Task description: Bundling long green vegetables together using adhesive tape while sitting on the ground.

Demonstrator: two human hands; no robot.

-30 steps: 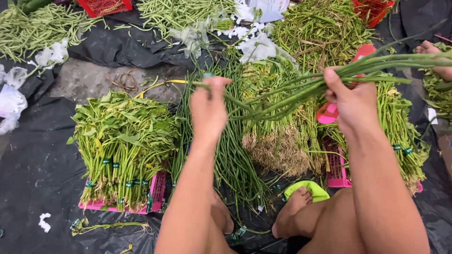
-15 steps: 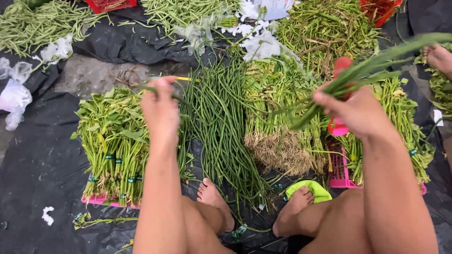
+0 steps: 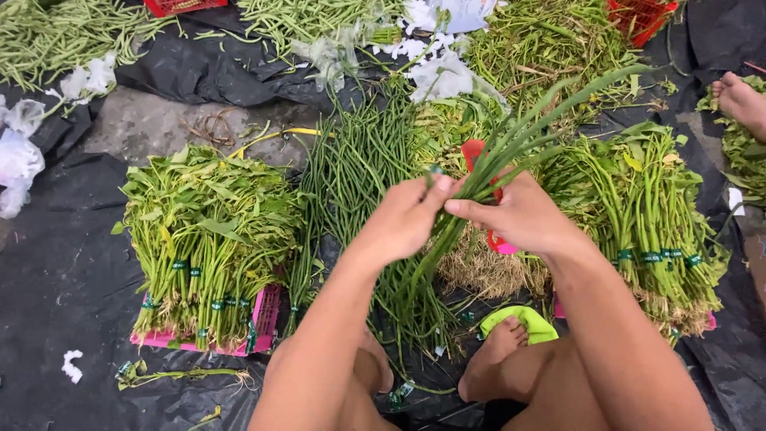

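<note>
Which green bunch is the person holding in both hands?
Start at the black plastic sheet, between two banded leafy stacks. There the left hand and right hand grip one bunch of long green stalks, the only one lifted, slanting up to the right.

Ground covered by black plastic sheeting (image 3: 56, 295), bare grey concrete patch (image 3: 144, 128) left exposed above it, white paper scraps (image 3: 20, 152) scattered beside the patch, daylight evenly spread.

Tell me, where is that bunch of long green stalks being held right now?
In the head view, the bunch of green stalks sits centre frame, pinched between the left hand and right hand, slanting up to the right above the long beans.
</note>
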